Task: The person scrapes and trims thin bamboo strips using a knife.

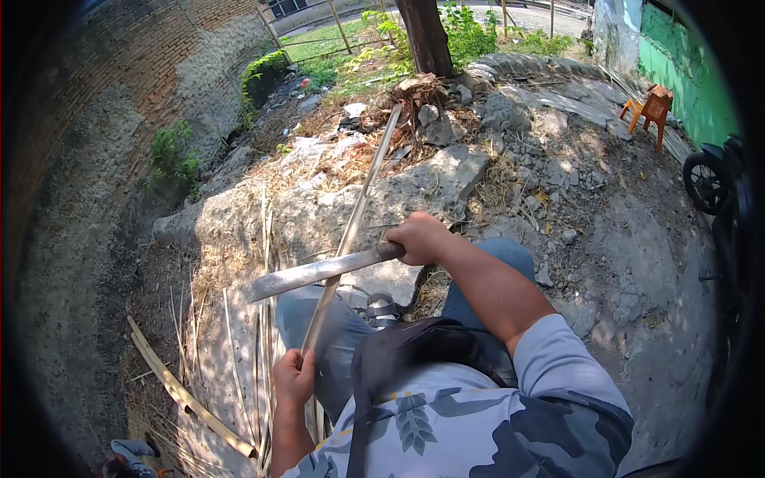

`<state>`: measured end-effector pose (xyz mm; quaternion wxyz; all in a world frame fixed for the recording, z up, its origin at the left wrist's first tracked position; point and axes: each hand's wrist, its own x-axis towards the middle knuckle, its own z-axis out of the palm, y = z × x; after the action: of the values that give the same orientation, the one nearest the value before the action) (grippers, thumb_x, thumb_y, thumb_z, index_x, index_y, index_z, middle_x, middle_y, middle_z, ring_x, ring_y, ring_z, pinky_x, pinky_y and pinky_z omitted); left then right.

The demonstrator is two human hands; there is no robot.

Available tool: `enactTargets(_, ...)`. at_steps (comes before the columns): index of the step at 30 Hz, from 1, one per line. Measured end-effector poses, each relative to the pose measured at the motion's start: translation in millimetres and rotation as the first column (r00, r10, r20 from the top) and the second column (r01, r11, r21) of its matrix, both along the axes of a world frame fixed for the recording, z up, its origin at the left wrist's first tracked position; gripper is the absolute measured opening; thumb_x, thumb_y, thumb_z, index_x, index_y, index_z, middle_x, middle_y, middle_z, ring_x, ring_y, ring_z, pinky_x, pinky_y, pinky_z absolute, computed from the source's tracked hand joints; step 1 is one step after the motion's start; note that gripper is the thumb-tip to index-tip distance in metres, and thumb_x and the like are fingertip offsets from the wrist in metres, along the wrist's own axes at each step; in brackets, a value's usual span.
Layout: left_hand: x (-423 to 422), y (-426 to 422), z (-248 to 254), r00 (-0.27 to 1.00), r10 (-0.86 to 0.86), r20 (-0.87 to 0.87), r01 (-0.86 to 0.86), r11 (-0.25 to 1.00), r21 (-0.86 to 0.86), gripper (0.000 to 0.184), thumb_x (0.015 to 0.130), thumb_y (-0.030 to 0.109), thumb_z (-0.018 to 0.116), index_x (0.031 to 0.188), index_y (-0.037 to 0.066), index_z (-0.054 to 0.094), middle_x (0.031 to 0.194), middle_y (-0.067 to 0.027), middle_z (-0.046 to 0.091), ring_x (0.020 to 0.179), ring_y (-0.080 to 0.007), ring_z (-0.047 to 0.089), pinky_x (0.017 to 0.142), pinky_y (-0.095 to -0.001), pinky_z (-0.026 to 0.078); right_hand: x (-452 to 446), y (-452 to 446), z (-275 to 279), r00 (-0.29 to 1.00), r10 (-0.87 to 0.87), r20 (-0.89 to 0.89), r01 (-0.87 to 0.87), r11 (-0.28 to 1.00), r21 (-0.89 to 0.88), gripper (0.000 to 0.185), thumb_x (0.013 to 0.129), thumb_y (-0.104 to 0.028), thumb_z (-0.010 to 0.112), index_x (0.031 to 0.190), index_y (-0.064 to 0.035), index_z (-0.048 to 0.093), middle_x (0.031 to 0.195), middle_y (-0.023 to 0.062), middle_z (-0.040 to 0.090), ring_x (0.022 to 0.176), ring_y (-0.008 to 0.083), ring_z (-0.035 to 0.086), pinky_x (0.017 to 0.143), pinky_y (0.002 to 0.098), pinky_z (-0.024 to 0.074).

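My right hand [421, 237] is closed around the dark handle of a machete [319, 271]. Its broad metal blade points left and crosses over a long, pale bamboo strip [368, 187]. Low in the view, my left hand [295, 376] grips the near end of that strip. From there the strip slopes up and away, its far end by the rubble at the foot of a tree. Blade and strip overlap just above my left knee; whether the edge touches the strip I cannot tell.
Thin bamboo strips [263, 334] and a split bamboo pole [191, 398] lie on the ground at left. Concrete slabs [446, 179] and rubble lie ahead, before a tree trunk [426, 40]. An orange chair [655, 111] and a motorbike wheel [706, 182] stand at right.
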<state>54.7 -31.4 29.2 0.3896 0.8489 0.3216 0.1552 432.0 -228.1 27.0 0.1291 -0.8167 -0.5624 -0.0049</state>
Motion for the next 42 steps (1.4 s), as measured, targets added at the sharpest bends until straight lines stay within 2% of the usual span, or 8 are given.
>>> enactTargets(4,6,-5,-4,1.0,-0.005,-0.004,0.005,1.0,0.018,0.029,0.098,0.026,0.072,0.086,0.0,0.068,0.061,-0.0026,0.061,0.055,-0.0072,0.052,0.051,-0.0291,0.042,0,0,-7,0.999,-0.025,-0.031,0.026,0.999,0.036,0.015,0.075,-0.027,0.071,0.088,-0.0193,0.069,0.079,0.0052,0.072,0.08,0.031,0.072,0.078,0.047,0.0539)
enactTargets(7,6,-4,-7,1.0,-0.016,0.0,0.016,1.0,0.001,0.026,0.1,0.023,0.072,0.09,-0.001,0.068,0.065,0.0023,0.059,0.058,-0.0046,0.049,0.052,-0.0263,0.039,-3,0,-6,0.998,-0.054,-0.015,0.054,0.998,-0.034,0.016,0.077,-0.028,0.07,0.09,-0.0196,0.07,0.082,0.0063,0.072,0.083,0.0315,0.072,0.079,0.0464,0.0548)
enactTargets(10,3,-2,-7,0.999,-0.003,-0.051,0.001,0.999,-0.044,0.027,0.1,0.024,0.072,0.092,-0.002,0.069,0.066,0.0019,0.06,0.06,-0.0047,0.05,0.053,-0.0262,0.04,-3,2,-5,0.997,-0.039,-0.06,0.038,0.999,-0.022,0.017,0.077,-0.029,0.071,0.091,-0.0193,0.07,0.084,0.0069,0.073,0.084,0.032,0.072,0.08,0.0467,0.0549)
enactTargets(16,4,-4,-8,1.0,0.004,0.02,-0.003,0.999,-0.042,0.029,0.097,0.025,0.074,0.083,0.001,0.065,0.058,0.0006,0.053,0.054,-0.0065,0.046,0.05,-0.0295,0.038,-3,0,-3,0.997,-0.03,-0.07,0.031,0.999,0.019,0.016,0.078,-0.028,0.071,0.09,-0.0188,0.07,0.083,0.0066,0.073,0.084,0.0317,0.072,0.08,0.0468,0.0546)
enactTargets(19,4,-3,-9,1.0,0.008,0.023,-0.006,0.998,-0.069,0.03,0.097,0.025,0.074,0.083,0.0,0.064,0.059,0.0007,0.053,0.055,-0.0062,0.046,0.05,-0.0291,0.037,-2,-1,5,0.997,-0.037,-0.07,0.032,0.997,-0.072,0.021,0.076,-0.025,0.073,0.096,-0.0187,0.072,0.086,0.0061,0.074,0.086,0.0283,0.073,0.083,0.0431,0.0532)
enactTargets(28,4,-3,-7,1.0,-0.024,0.011,0.024,1.0,-0.003,0.035,0.098,0.025,0.074,0.077,0.001,0.058,0.059,-0.001,0.054,0.054,-0.0067,0.046,0.05,-0.0298,0.037,-2,3,-3,0.995,-0.053,-0.08,0.047,0.996,-0.075,0.022,0.076,-0.027,0.074,0.096,-0.0181,0.072,0.088,0.0069,0.074,0.09,0.0292,0.074,0.084,0.0455,0.0553)
enactTargets(34,5,-5,-8,0.999,0.002,0.047,0.002,0.995,-0.097,0.033,0.098,0.025,0.074,0.079,0.001,0.06,0.059,-0.0005,0.053,0.054,-0.0066,0.046,0.049,-0.0296,0.037,0,0,6,0.999,-0.03,-0.043,0.026,0.995,-0.093,0.021,0.076,-0.028,0.074,0.095,-0.0185,0.071,0.088,0.0071,0.074,0.089,0.0292,0.073,0.082,0.0453,0.0546)
enactTargets(42,8,-2,-9,1.0,-0.026,0.017,0.026,0.999,-0.023,0.03,0.098,0.025,0.074,0.083,0.0,0.063,0.059,-0.0004,0.053,0.055,-0.0072,0.046,0.051,-0.0299,0.037,-3,0,9,0.998,-0.062,-0.032,0.058,0.991,-0.119,0.023,0.075,-0.028,0.074,0.096,-0.0193,0.071,0.088,0.0062,0.074,0.088,0.0285,0.073,0.081,0.0446,0.0545)
